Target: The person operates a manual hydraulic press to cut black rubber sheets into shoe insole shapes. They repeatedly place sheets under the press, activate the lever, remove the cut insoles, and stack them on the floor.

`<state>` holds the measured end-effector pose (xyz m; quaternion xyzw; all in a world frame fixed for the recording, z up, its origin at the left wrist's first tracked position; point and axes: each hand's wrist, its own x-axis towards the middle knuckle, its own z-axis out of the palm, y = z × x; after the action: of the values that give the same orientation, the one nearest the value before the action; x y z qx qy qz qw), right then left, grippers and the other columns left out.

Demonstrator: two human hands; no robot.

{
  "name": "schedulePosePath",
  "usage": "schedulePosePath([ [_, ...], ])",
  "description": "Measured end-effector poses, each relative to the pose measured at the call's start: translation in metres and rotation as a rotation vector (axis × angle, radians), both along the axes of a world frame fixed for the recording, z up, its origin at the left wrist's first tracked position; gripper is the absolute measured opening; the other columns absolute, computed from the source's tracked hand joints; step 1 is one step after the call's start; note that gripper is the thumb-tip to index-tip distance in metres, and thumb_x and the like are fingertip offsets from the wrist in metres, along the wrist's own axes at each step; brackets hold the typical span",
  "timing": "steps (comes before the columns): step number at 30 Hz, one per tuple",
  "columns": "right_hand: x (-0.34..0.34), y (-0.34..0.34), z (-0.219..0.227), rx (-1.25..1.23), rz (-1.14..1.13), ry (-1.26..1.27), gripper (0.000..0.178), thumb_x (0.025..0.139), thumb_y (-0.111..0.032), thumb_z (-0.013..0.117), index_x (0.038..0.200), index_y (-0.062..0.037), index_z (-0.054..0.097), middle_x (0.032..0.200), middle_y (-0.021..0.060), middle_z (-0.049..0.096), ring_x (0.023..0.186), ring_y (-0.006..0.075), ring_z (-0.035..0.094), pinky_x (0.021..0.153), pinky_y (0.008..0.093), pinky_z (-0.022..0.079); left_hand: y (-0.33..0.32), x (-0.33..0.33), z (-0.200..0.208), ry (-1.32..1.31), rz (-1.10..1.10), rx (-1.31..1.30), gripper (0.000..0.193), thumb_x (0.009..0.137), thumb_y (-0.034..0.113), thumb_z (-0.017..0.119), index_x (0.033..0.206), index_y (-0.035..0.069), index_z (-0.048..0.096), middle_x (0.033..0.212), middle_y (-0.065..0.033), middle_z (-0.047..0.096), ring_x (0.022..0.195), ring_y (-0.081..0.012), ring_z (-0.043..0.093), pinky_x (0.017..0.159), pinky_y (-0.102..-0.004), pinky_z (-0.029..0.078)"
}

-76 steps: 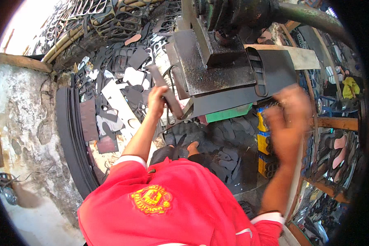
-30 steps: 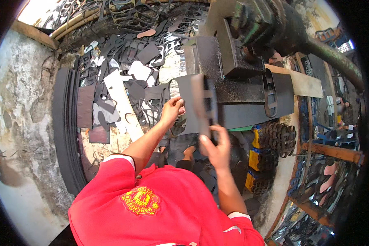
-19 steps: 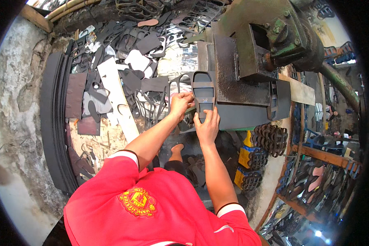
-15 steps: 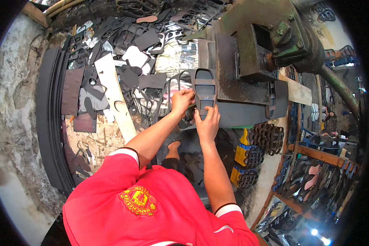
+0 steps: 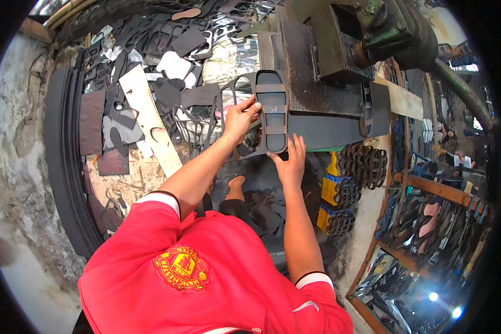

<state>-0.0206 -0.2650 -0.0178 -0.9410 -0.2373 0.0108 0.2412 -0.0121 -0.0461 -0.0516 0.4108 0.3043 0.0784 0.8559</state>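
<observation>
A sole-shaped cutting die (image 5: 275,120), a dark metal outline with crossbars, stands on a black foam sheet (image 5: 323,129). My left hand (image 5: 241,119) is closed at the die's left edge, thumb and forefinger against the rim; its other fingers are curled and partly hidden. At the near, rounded end of the die, my right hand (image 5: 290,162) has its thumb by the rim and its fingers stretched out over the sheet's front edge. Left of the die the sheet has sole-shaped cut-outs (image 5: 228,92).
A heavy green press (image 5: 345,55) with a dark metal plate (image 5: 317,92) stands just right of the die. Another die (image 5: 367,111) lies farther right. Yellow crates (image 5: 329,192) with dark sole-shaped pieces hang below. Stacked black sheets (image 5: 64,156) and heaped offcuts (image 5: 172,64) are at left.
My right hand's fingers have come off the die's near end and spread to the right. The left hand stays at its left edge. The whole view has shifted.
</observation>
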Motion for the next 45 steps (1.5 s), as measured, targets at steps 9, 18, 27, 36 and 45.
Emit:
schedulePosePath([
  [9,0.045,-0.048,0.011,-0.295,-0.236,0.107,0.080,0.087,-0.050,0.076,0.158,-0.0332,0.041,0.168,0.0023,0.032,0.158,0.0370,0.014,0.126,0.0642,0.013,-0.023,0.045,0.011,0.079,-0.073,0.110,0.057,0.097,0.023,0.074,0.148,0.005,0.054,0.129,-0.0096,0.069,0.099,-0.0158,0.069,0.086,-0.0295,0.057],
  [18,0.160,-0.082,0.004,-0.294,-0.334,0.169,0.081,0.086,-0.064,0.069,0.152,-0.0215,0.051,0.169,0.0018,0.030,0.159,0.0338,0.010,0.127,0.0638,0.003,0.024,0.044,-0.004,0.193,-0.093,-0.072,0.020,0.101,0.029,0.064,0.111,0.013,0.067,0.081,0.0041,0.058,0.074,-0.0124,0.061,0.064,-0.0242,0.041],
  [27,0.219,-0.065,-0.004,-0.256,-0.339,-0.013,0.060,0.093,-0.047,0.069,0.133,-0.0025,0.066,0.155,0.0194,0.048,0.153,0.0396,0.028,0.125,0.0644,-0.005,0.054,0.114,0.057,0.105,0.109,0.613,0.046,0.098,0.019,0.073,0.136,-0.002,0.057,0.112,-0.0046,0.065,0.102,-0.0125,0.060,0.093,-0.0262,0.047],
  [36,0.182,-0.200,0.445,-0.304,-0.370,-0.544,0.050,0.092,-0.043,0.071,0.127,-0.0076,0.068,0.126,0.0164,0.067,0.126,0.0358,0.056,0.111,0.0657,0.028,-0.188,0.166,0.511,-1.367,-0.190,0.972,0.032,0.104,0.018,0.055,0.125,-0.003,0.065,0.120,-0.0143,0.068,0.116,-0.0234,0.064,0.103,-0.0367,0.048],
  [45,0.133,-0.285,0.465,-0.370,-0.683,-1.430,0.037,0.099,-0.038,0.063,0.123,-0.0100,0.066,0.117,0.0089,0.067,0.107,0.0292,0.062,0.095,0.0518,0.043,-0.281,0.196,0.544,-1.635,-0.268,1.644,0.042,0.104,0.035,0.044,0.107,0.000,0.068,0.093,-0.0198,0.069,0.091,-0.0329,0.066,0.082,-0.0416,0.053],
])
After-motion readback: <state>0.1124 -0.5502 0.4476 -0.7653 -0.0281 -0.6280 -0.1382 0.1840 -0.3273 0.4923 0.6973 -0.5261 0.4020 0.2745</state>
